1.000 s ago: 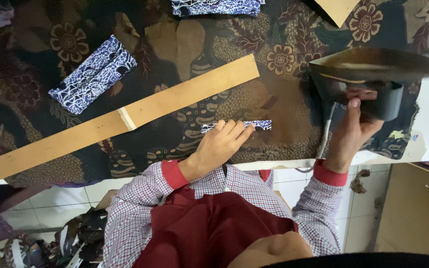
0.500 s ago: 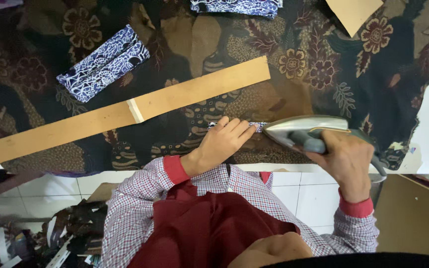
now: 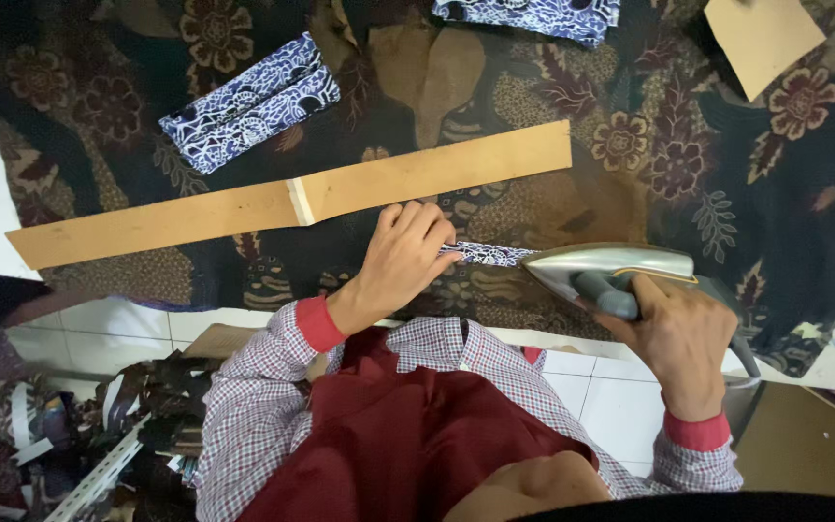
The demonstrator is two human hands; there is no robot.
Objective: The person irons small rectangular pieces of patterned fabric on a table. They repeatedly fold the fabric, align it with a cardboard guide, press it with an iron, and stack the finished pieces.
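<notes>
Since the previous frame, left hand point(image 3: 401, 256) has slid leftward along the blue-white fabric strip point(image 3: 488, 254), fingers flat, pinning it to the patterned cloth point(image 3: 727, 193). Right hand point(image 3: 674, 333): closed around the iron point(image 3: 606, 266), its tip on the strip's right end. Cardboard strip point(image 3: 292, 203): beyond, apart.

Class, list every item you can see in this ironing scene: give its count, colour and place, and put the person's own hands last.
Fabric strip: one, blue-and-white, under the left fingertips, iron tip on its other end.
Iron: one, silver-grey, on the strip's right end.
Cardboard strip: one long, tan, above the strip.
Folded fabric pieces: two, blue-and-white, upper left and top edge.
Cardboard piece: one, tan, top right.
Batik cover cloth: one, dark floral, over the table.
Left hand: pressing the strip.
Right hand: gripping the iron's handle.
</notes>
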